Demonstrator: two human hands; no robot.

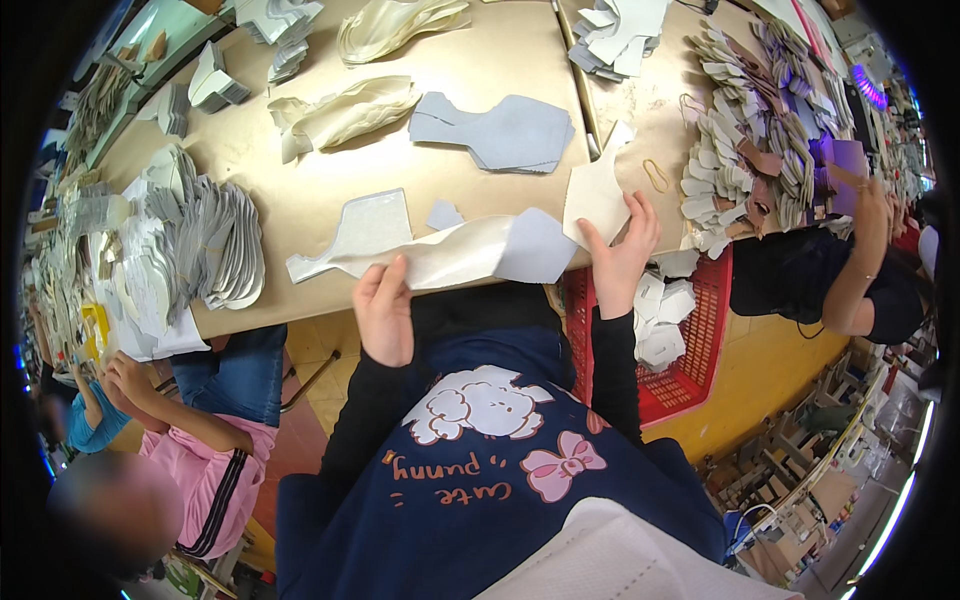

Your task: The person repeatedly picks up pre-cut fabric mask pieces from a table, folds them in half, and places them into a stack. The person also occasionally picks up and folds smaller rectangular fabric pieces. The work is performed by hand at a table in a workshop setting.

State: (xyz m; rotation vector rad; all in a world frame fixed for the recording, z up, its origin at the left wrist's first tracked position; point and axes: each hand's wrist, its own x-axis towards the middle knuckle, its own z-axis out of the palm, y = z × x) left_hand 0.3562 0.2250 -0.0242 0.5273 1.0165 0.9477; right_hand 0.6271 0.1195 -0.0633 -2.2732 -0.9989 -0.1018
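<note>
Along the table's near edge lies a long, curling cream cut piece (455, 255) of thin sheet material. My left hand (384, 312) pinches its lower left edge between thumb and fingers. A pale grey cut piece (540, 247) overlaps its right end. My right hand (625, 258) grips another cream cut piece (600, 192), its narrow end pointing away from me, with thumb and fingers on either side. Left of these, a white cut piece with a grey edge (368, 225) rests flat. A small grey scrap (443, 214) sits just beyond the long piece.
Farther back are a grey stack (492, 132) and cream stacks (350, 112). Bundled pieces crowd the left (225, 240) and right (715, 165). A red basket (712, 330) holding white pieces stands below the table at right. People sit on both sides; a rubber band (655, 175) lies nearby.
</note>
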